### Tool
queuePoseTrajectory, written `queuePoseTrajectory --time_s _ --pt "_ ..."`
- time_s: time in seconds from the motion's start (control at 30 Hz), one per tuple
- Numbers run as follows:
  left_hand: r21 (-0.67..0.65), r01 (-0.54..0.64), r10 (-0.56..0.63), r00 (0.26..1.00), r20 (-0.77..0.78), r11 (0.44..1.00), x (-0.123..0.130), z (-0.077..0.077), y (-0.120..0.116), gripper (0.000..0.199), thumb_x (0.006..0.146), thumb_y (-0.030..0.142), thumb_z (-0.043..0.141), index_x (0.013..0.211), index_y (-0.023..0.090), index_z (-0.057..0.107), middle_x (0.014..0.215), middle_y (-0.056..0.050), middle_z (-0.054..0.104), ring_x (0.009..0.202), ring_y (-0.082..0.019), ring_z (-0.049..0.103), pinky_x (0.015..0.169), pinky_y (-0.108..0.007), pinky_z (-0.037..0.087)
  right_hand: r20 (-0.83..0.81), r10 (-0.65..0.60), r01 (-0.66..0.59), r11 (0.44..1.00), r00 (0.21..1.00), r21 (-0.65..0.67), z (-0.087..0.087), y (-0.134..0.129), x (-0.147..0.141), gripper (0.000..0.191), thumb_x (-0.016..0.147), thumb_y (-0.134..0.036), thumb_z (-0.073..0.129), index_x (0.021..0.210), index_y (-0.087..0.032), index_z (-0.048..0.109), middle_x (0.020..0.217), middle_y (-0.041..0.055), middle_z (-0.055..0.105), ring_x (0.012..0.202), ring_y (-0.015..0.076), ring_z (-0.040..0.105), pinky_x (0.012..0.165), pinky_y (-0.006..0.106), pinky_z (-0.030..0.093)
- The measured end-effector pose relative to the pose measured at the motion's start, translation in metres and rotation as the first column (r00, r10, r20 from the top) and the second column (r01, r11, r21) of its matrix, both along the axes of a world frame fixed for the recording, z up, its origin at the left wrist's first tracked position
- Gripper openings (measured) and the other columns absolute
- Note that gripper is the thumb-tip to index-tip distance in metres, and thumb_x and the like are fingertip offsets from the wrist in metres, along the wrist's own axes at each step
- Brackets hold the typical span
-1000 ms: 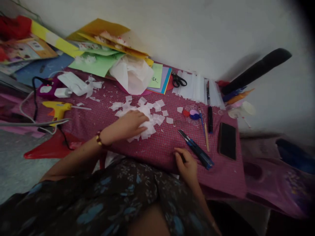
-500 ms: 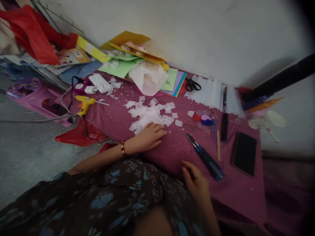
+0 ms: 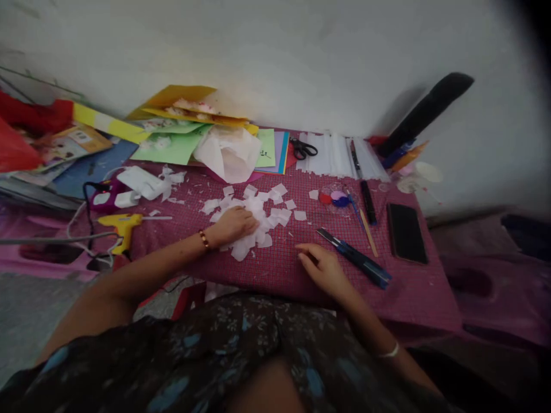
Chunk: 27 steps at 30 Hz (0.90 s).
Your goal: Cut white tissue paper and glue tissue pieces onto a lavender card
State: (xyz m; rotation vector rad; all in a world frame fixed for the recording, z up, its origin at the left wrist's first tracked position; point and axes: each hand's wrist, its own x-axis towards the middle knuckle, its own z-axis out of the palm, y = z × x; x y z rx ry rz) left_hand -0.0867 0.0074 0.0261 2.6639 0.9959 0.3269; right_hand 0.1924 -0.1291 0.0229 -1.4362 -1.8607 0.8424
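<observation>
Head view gives me both hands over a table (image 3: 275,275) with a red-purple checked cloth. From where I sit, the left hand (image 3: 232,225) lies on a heap of small white paper pieces (image 3: 279,217) near the middle of the table, its fingers curled down into them; I cannot tell whether they pinch any. I read the right hand (image 3: 322,267) as loosely spread, a gap between thumb and forefinger and nothing visible in it, at the table's near edge, just beside a blue cutter (image 3: 364,264). Beyond the cutter I make out a wooden stick (image 3: 369,234), a black marker (image 3: 368,202) and 1 dark phone (image 3: 407,234). Black scissors (image 3: 303,149) lie farther back, next to coloured sheets (image 3: 267,152). Well to the left of the heap, I have a yellow glue gun (image 3: 124,226) below a white plug adapter (image 3: 140,180).
</observation>
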Motion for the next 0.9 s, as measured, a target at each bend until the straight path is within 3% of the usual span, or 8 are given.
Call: queuePoseTrajectory --time_s 0.1,0.2,0.3,0.43,0.6,0.67,0.77,0.9 --pt "0.148 -0.109 0.132 0.979 -0.156 0.983 -0.029 0.005 0.015 0.034 0.097 0.031 0.047 0.068 0.017 0.056 0.069 -0.004 0.058 0.064 -0.016 0.048 0.068 -0.03 0.038 -0.003 -0.018 0.018 0.999 1.0 0.033 -0.014 0.004 -0.003 0.026 0.094 -0.023 0.05 0.106 -0.019 0.073 0.102 0.01 0.079 0.094 0.024 0.074 0.087 0.04 0.058" --pt "0.157 -0.232 0.263 0.939 -0.22 0.96 -0.047 0.02 0.026 0.037 0.099 0.036 0.045 0.071 0.017 0.058 0.071 -0.005 0.06 0.064 -0.016 0.052 0.062 -0.03 0.036 -0.015 -0.064 0.064 0.997 0.998 0.034 -0.019 0.003 -0.002 0.025 0.095 -0.022 0.049 0.105 -0.019 0.072 0.098 0.009 0.079 0.091 0.0232 0.075 0.084 0.039 0.059" --pt "0.171 -0.24 0.284 0.902 -0.324 0.956 -0.046 0.043 0.029 0.028 0.097 0.036 0.05 0.082 0.016 0.062 0.084 -0.009 0.064 0.072 -0.02 0.058 0.064 -0.031 0.04 -0.011 -0.075 0.076 0.996 0.997 0.04 -0.018 0.003 -0.001 0.024 0.095 -0.021 0.05 0.105 -0.02 0.072 0.098 0.0084 0.079 0.09 0.0227 0.075 0.083 0.038 0.059" --pt "0.191 -0.066 0.118 0.954 -0.276 0.979 -0.007 0.061 0.021 0.025 0.093 0.029 0.055 0.109 0.011 0.064 0.112 -0.016 0.065 0.105 -0.028 0.059 0.092 -0.04 0.047 -0.02 -0.057 0.058 0.997 0.998 0.049 -0.016 0.003 -0.001 0.024 0.094 -0.021 0.051 0.107 -0.02 0.071 0.1 0.0084 0.079 0.092 0.0226 0.074 0.083 0.038 0.059" --pt "0.016 0.224 -0.214 0.947 -0.238 0.974 0.063 0.047 0.012 0.051 0.083 0.012 0.056 0.135 0.015 0.053 0.142 -0.016 0.052 0.125 -0.028 0.052 0.105 -0.04 0.043 -0.023 0.0 0.001 0.999 1.0 0.036 -0.012 0.002 -0.001 0.024 0.094 -0.02 0.052 0.107 -0.02 0.071 0.102 0.01 0.078 0.094 0.0247 0.074 0.084 0.04 0.058" --pt "-0.026 0.231 -0.229 0.934 -0.274 0.973 0.082 0.038 0.014 0.048 0.082 0.008 0.053 0.13 0.013 0.057 0.135 -0.017 0.056 0.119 -0.028 0.055 0.1 -0.039 0.045 -0.038 0.025 -0.024 0.999 0.999 0.033 -0.01 0.002 0.0 0.024 0.094 -0.02 0.052 0.108 -0.02 0.071 0.102 0.0103 0.078 0.094 0.0247 0.073 0.085 0.04 0.058" --pt "-0.091 0.132 -0.153 0.945 -0.288 0.987 0.099 0.03 0.021 0.03 0.081 0.003 0.046 0.102 0.01 0.066 0.111 -0.016 0.064 0.102 -0.024 0.06 0.091 -0.036 0.047 -0.076 0.046 -0.044 0.999 0.996 0.026 -0.01 0.001 0.004 0.024 0.094 -0.02 0.052 0.109 -0.019 0.071 0.102 0.0105 0.077 0.093 0.0233 0.073 0.084 0.038 0.058" --pt "-0.126 0.03 -0.059 0.97 -0.237 0.992 0.093 0.032 0.034 0.021 0.08 0.004 0.046 0.078 0.012 0.065 0.089 -0.011 0.066 0.084 -0.019 0.06 0.081 -0.031 0.047 -0.079 0.065 -0.062 0.997 0.995 0.039 -0.013 0.001 0.007 0.024 0.094 -0.02 0.052 0.109 -0.019 0.071 0.103 0.0101 0.078 0.093 0.0224 0.073 0.084 0.037 0.058"
